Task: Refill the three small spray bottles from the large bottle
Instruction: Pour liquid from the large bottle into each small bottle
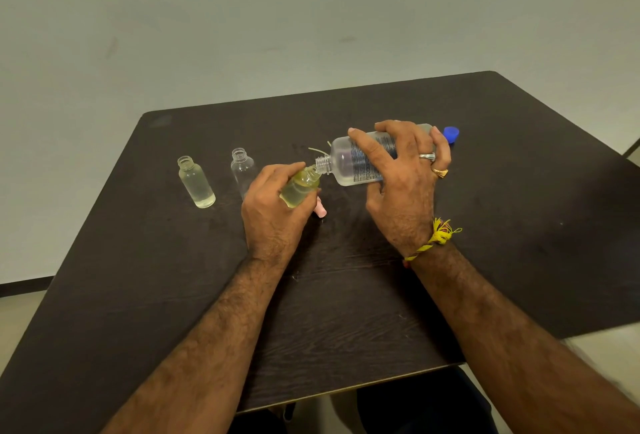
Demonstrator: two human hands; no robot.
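Observation:
My right hand (pixel 403 173) grips the large clear bottle (pixel 349 161), uncapped and tipped sideways with its neck pointing left. The neck meets the mouth of a small yellowish bottle (pixel 300 187), which my left hand (pixel 273 205) holds tilted above the table. Two more small clear bottles stand upright and uncapped to the left. The far-left small bottle (pixel 196 186) has a little liquid at its bottom. The second small bottle (pixel 242 167) looks empty and is partly hidden by my left hand.
A blue cap (pixel 451 133) lies on the dark table (pixel 346 312) behind my right hand. A pink spray head (pixel 320 210) lies under my left hand, and thin dip tubes (pixel 317 150) lie behind the bottles. The table's near edge is close to my lap.

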